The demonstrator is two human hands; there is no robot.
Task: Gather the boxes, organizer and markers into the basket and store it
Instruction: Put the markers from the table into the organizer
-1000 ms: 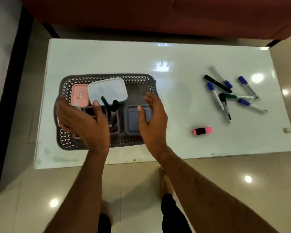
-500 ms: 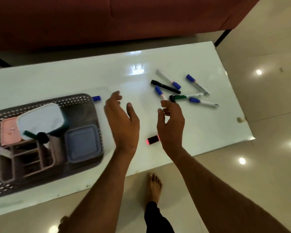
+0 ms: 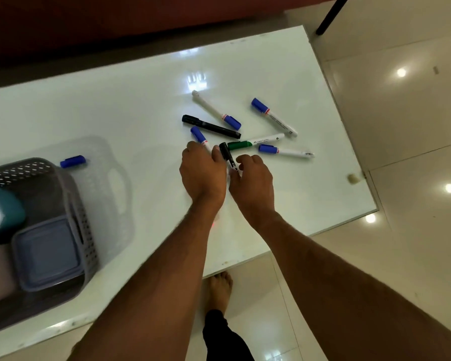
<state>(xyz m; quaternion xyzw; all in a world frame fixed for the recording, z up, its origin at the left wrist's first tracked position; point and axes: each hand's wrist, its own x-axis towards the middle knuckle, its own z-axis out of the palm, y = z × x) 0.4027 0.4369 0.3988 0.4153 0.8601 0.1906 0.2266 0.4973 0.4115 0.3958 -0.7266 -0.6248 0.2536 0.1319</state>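
Note:
Several markers lie scattered on the white table (image 3: 146, 105). My left hand (image 3: 202, 170) curls its fingers over a blue-capped marker (image 3: 199, 135). My right hand (image 3: 253, 178) pinches the barrel of a black-capped marker (image 3: 225, 151) that lies between both hands. Beyond them lie a black marker (image 3: 211, 126), a green marker (image 3: 255, 142) and three more blue-capped markers (image 3: 274, 117). The grey perforated basket (image 3: 76, 204) stands at the far left and holds a grey-blue box (image 3: 47, 251) and a teal box (image 3: 8, 209). The organizer is out of view.
A blue-capped marker (image 3: 73, 161) lies just behind the basket. A dark red sofa (image 3: 115, 16) runs along the table's far side. The table's right edge and near corner are close to the markers. My bare foot (image 3: 220, 285) stands under the near edge.
The view has swung further right, away from the basket. Both hands have moved forward from open in mid-air onto the markers. My left forearm now covers the pink highlighter.

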